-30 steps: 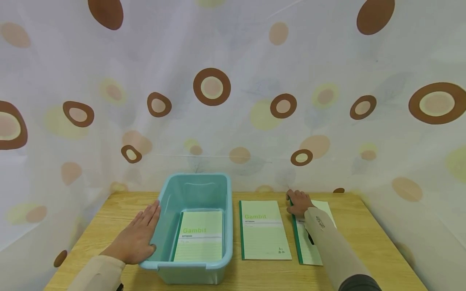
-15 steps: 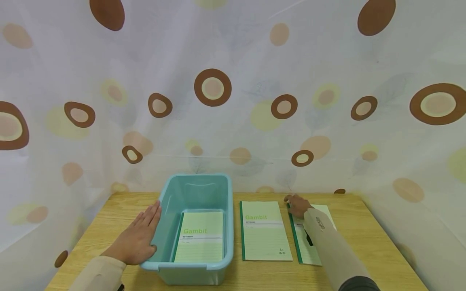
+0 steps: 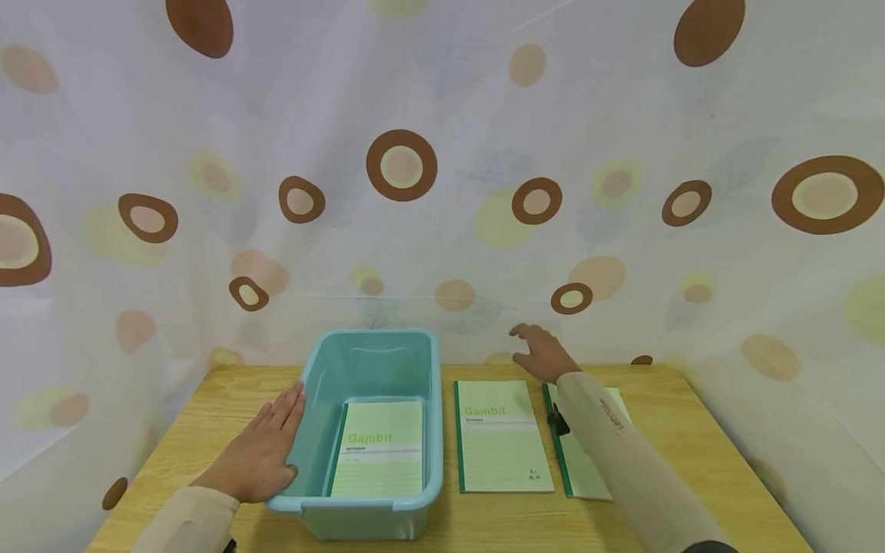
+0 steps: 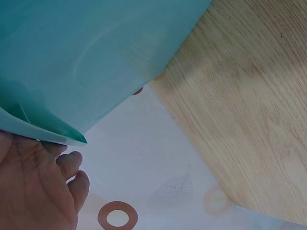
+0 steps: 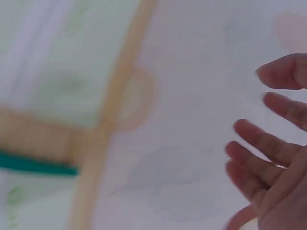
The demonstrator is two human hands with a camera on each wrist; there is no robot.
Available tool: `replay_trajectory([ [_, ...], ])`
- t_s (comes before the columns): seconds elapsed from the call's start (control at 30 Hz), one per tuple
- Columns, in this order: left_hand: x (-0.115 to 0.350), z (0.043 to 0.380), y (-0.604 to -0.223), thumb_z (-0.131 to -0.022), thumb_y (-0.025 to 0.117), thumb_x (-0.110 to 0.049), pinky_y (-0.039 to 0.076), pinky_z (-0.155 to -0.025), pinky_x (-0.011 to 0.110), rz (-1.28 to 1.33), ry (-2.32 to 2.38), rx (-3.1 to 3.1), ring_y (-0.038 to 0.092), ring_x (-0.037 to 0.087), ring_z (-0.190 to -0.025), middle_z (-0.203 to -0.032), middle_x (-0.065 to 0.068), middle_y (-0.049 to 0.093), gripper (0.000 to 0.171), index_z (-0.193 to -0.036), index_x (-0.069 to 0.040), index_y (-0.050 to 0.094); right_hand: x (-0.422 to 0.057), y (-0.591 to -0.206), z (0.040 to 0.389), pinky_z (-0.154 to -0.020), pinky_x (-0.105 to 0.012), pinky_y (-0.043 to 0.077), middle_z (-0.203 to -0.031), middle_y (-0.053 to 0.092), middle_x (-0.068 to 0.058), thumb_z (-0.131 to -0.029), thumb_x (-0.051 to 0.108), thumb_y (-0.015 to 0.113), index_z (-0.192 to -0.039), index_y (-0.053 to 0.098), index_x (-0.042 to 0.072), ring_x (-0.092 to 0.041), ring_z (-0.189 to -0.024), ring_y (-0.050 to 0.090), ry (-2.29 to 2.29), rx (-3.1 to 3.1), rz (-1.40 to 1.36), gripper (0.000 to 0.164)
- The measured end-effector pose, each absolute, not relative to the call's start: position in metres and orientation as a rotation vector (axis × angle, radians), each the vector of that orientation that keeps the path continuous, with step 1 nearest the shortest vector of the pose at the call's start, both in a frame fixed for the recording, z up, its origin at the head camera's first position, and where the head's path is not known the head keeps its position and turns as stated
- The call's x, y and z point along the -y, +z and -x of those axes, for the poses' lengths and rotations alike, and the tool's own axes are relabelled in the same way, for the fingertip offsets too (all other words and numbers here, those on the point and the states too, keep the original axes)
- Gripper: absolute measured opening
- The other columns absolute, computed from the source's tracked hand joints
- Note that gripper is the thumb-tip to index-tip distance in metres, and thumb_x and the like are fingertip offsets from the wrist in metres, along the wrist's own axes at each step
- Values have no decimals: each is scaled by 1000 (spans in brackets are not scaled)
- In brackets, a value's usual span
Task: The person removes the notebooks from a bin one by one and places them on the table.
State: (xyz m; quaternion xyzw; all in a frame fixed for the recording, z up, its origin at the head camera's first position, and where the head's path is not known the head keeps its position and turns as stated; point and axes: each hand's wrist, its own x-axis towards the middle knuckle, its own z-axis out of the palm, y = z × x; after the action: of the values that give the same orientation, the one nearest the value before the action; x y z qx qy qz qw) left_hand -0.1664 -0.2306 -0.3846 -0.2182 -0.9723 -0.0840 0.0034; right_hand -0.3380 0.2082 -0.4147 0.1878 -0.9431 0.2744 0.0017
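My left hand (image 3: 259, 449) lies flat along the left rim of a light blue plastic bin (image 3: 433, 461), fingers straight. In the left wrist view, that hand (image 4: 36, 184) is against the underside of the bin's rim (image 4: 43, 134). A pale green notebook (image 3: 380, 453) with a dark green spine lies inside the bin. To the bin's right, a second notebook (image 3: 503, 445) lies face up. My right hand (image 3: 545, 355) is raised over the back edge of the table, holding nothing; its fingers are spread and loosely bent. A third notebook (image 3: 581, 465) is partly hidden under the right forearm.
The wooden table (image 3: 698, 461) meets a white curtain (image 3: 442, 253) with brown and yellow oval prints at the back and sides. The bin's tall walls stand between the left hand and the two notebooks on the table.
My right hand has left the top of the rightmost notebook, rising and moving left. That notebook shifted slightly left before this. My left hand has stayed on the bin.
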Motion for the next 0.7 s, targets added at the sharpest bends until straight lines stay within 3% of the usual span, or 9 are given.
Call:
replay_trajectory([
  [0.3, 232, 166, -384, -74, 58, -14, 21, -111, 59, 671, -258, 3052, 21, 46, -140, -154, 30, 18, 83, -144, 17, 24, -123, -341, 312, -91, -49, 47, -128, 57, -14, -92, 18, 55, -130, 54, 10, -31, -114, 56, 824, 2941, -776, 38],
  [0.7, 230, 167, -383, -75, 58, -11, 20, -111, 59, 673, -293, 3066, 21, 46, -141, -154, 31, 17, 83, -145, 17, 22, -31, -312, 297, -87, -43, 49, -128, 57, -11, -92, 22, 57, -128, 55, 13, -25, -110, 58, 768, 2991, -946, 38],
])
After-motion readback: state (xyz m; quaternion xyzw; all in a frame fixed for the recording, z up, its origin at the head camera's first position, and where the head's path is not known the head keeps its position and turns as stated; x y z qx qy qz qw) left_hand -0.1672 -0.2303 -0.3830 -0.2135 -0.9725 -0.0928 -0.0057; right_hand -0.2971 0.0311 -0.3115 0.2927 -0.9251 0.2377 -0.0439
